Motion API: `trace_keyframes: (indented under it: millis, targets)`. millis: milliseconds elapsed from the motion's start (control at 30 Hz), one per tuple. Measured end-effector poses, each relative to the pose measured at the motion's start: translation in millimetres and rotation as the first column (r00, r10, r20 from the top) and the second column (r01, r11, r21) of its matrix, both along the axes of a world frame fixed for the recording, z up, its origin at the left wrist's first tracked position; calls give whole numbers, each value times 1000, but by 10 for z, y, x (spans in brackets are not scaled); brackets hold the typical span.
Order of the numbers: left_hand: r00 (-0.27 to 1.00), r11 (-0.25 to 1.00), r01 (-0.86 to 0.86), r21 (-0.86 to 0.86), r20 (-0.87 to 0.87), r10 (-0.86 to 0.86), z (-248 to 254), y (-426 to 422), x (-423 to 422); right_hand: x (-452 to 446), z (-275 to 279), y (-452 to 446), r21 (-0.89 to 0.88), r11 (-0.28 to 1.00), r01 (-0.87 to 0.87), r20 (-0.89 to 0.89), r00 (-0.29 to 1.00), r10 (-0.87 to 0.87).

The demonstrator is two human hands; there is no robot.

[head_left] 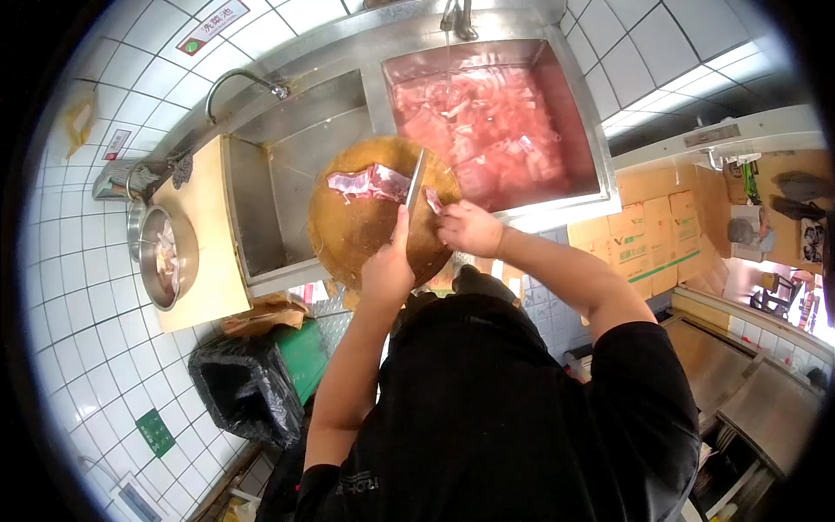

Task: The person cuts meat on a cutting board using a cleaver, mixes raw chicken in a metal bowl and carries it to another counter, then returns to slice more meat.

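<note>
A round wooden chopping board [357,239] lies across the front of the metal sinks. My left hand [389,268] is wrapped round the handle of a knife [417,178], its blade pointing away from me over the board. Just left of the blade lies a long strip of raw meat with bone [370,182]. My right hand [470,228], at the board's right edge, pinches a small piece of meat [433,201] on the other side of the blade.
Pieces of meat sit in reddish water in the right sink [604,165], under a running tap [465,22]. The left sink [261,191] has a curved tap. Further left, a steel bowl [189,261] with food stands on a board; below is a black-lined bin [261,409].
</note>
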State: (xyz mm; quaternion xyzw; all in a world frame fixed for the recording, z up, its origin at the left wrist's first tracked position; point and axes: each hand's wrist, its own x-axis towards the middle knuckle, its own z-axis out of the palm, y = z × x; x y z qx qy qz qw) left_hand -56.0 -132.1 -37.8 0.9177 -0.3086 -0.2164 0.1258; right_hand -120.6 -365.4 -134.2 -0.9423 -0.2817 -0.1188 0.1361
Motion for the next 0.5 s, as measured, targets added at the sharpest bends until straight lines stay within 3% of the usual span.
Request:
trace_keyframes:
  millis: [100,167,200,267,367,400,467,500]
  targets:
    - [998,999,-25,44,-53,27,65,156,-116,-18,-153,-477,36,999,36,165,985,-41]
    - [995,998,-57,29,-81,59,98,347,-199,59,-284,-968,164,921,353,-169,930,-327]
    - [992,996,-83,16,-97,84,129,443,-224,140,-229,-1200,138,839,527,-333,822,-462]
    - [986,988,-150,-24,-75,148,167,658,-328,274,105,-1293,-69,567,821,-97,560,-823]
    - [963,957,-265,-115,8,268,199,964,-540,420,286,-1108,-101,689,718,101,696,-711]
    - [949,941,-307,-143,23,314,216,1048,-573,517,281,-935,-160,806,570,-197,781,-592]
    - [917,908,-386,-162,40,397,176,1174,-549,588,400,-258,-218,936,275,-319,887,-335]
    - [911,903,-400,-158,33,410,185,1198,-531,515,41,12,124,985,121,-183,978,-98]
